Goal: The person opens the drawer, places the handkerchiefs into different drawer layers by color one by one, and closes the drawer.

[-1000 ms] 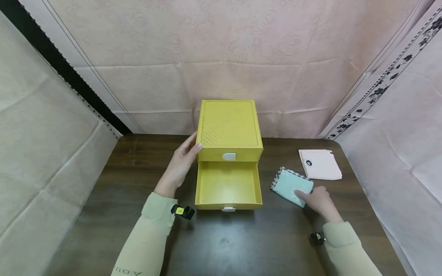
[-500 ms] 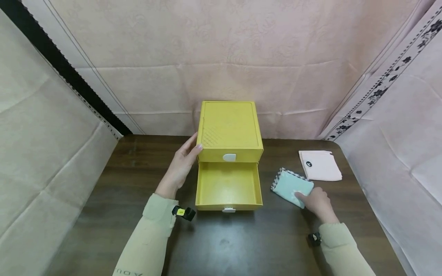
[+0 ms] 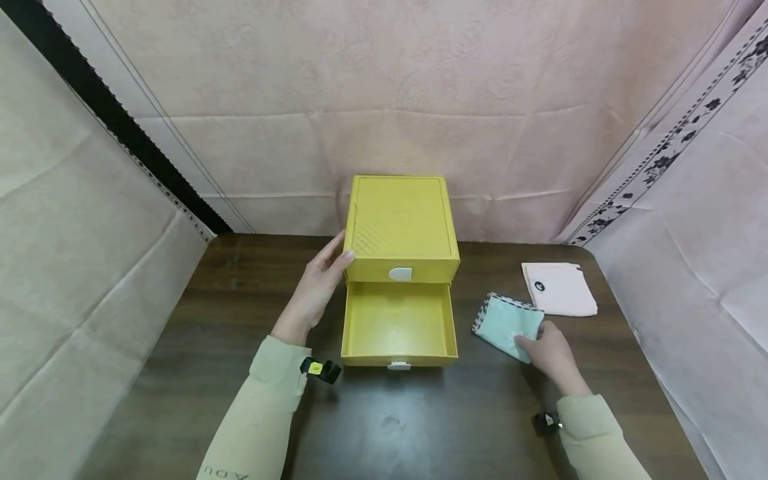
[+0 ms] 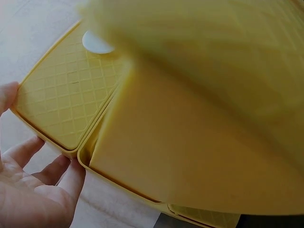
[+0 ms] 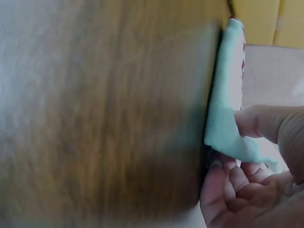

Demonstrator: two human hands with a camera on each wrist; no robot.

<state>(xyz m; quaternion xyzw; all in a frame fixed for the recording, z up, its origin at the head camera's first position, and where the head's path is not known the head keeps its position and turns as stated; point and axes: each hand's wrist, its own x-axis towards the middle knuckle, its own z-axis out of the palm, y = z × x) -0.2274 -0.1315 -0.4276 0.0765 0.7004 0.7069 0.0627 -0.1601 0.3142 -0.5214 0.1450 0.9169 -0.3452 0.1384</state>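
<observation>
A yellow drawer box [image 3: 401,217] with white knobs stands at the back middle of the table, its lower drawer [image 3: 399,320] pulled out with nothing inside. My left hand [image 3: 313,287] rests along the box's left side, thumb at the front top corner; in the left wrist view its fingertips touch the box's edge [image 4: 71,151]. On the right, my right hand [image 3: 551,353] pinches the near right corner of a folded mint-green cloth [image 3: 507,325] with a checkered border. In the right wrist view the thumb presses on top of the cloth [image 5: 222,123] and the fingers curl under its raised end.
A folded white cloth [image 3: 559,289] with a small round dark emblem lies just behind the green one. The dark wooden table [image 3: 384,427] has pale fabric [image 3: 384,120] hanging behind it and at both sides.
The right fingers have slid under the green cloth's right edge, and that corner now bends up a little. The left hand and the drawer box have stayed in place.
</observation>
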